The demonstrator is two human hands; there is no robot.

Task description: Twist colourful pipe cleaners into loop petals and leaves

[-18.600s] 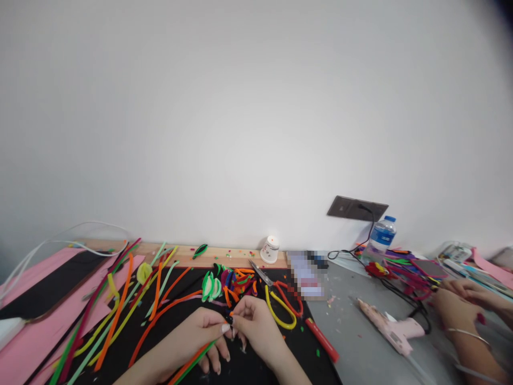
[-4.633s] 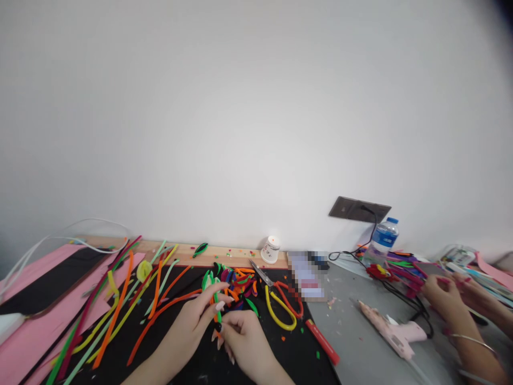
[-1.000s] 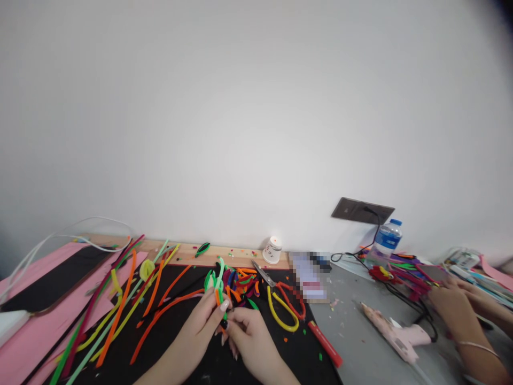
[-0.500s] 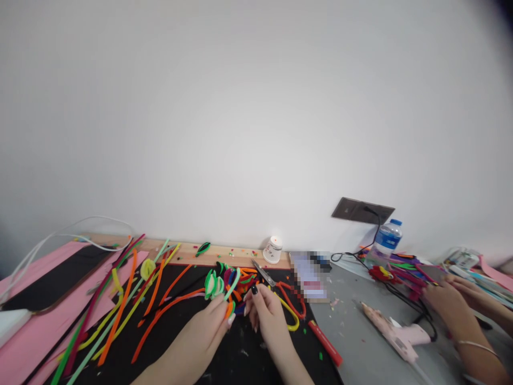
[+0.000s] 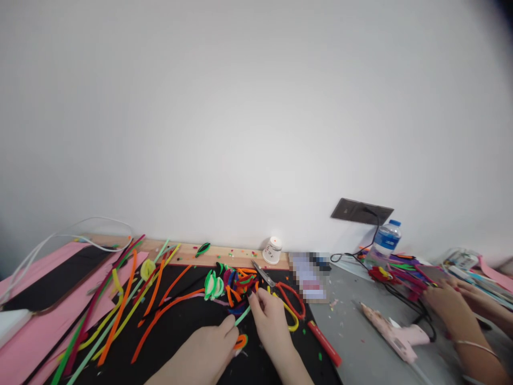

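Observation:
A short pale green pipe cleaner stretches between my two hands over the black mat. My left hand pinches its lower end, and an orange pipe cleaner loop with a green edge sticks out beside those fingers. At the upper end, my right hand has thumb and fingers closed on it. Just beyond lies a pile of bent orange, blue and purple pipe cleaner pieces. Green and white looped pieces are left of the pile. Scissors with red handles lie beside my right hand.
Loose long pipe cleaners spread over the left side by a dark phone. A paper cup stands upside down near the wall. On the right are a red tube, a pink glue gun, a bottle and another person's hands.
My left hand has moved down and toward me, and the pale green pipe cleaner has swung from pointing up to reaching my right hand. My right fingers have shifted slightly onto its upper end.

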